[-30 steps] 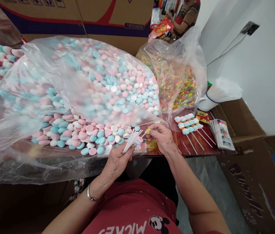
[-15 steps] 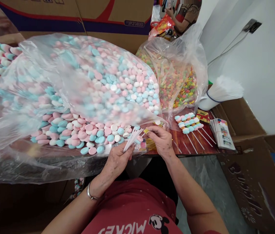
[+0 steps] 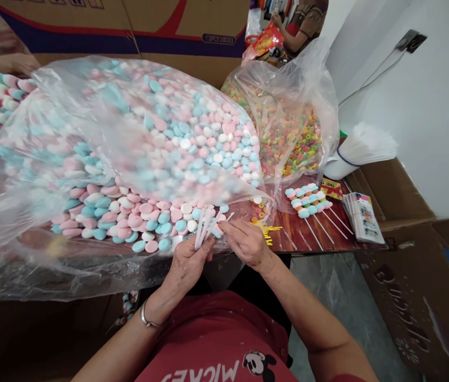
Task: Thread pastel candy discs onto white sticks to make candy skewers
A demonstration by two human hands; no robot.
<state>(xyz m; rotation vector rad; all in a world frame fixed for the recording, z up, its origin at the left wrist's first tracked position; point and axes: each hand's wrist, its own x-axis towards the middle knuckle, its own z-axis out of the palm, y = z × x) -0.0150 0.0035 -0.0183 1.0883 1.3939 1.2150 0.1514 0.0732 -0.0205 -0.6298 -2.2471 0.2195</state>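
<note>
Several thin white sticks (image 3: 203, 225) stand fanned out of my left hand (image 3: 188, 265), which is closed around their lower ends. Close beside them, the fingertips of my right hand (image 3: 248, 244) are pressed together near the stick tips. What those fingers pinch, if anything, is hidden. Loose pink, blue and white marshmallows (image 3: 134, 215) lie just beyond my left hand. Past my right hand are small ring-shaped candies (image 3: 259, 210) under clear plastic, with yellow strips (image 3: 269, 233) beside them.
A large clear bag of marshmallows (image 3: 176, 127) covers the table's left and middle. Behind to the right stands a bag of colourful rings (image 3: 288, 132). Finished skewers (image 3: 307, 201), a stack of cards (image 3: 363, 217) and a white stick bundle (image 3: 361, 151) are at right. A person (image 3: 304, 26) is beyond.
My right hand has moved left and slightly down, towards my left hand. The sticks have tilted more upright. The yellow piece at my right fingertips no longer shows, and yellow strips on the table are uncovered.
</note>
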